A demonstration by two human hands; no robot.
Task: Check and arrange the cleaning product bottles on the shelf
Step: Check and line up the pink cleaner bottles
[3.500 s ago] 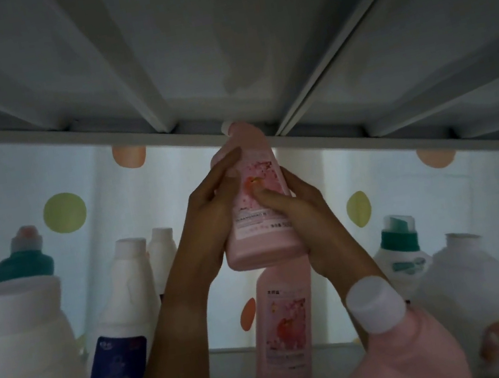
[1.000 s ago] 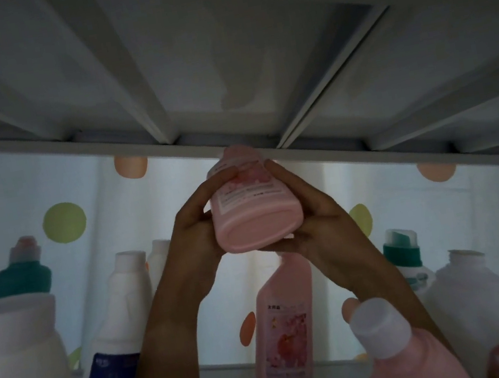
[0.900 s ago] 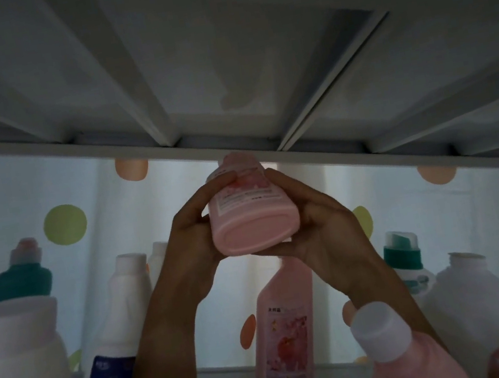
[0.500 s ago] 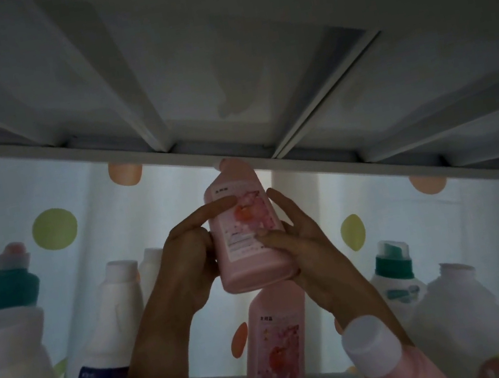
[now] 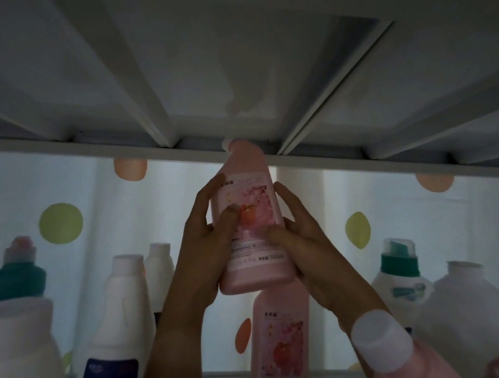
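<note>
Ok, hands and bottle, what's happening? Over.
Left grip and right grip both hold pink bottle, upright, label facing camera. Cap near upper shelf rail. Second pink bottle stands below.

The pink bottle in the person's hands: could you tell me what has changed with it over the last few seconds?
The held pink bottle was tipped back a second ago, its base toward the camera; now it is upright again, label facing the camera, cap near the shelf above. The left hand and right hand kept hold throughout. The second pink bottle below and its neighbours stayed put.
</note>
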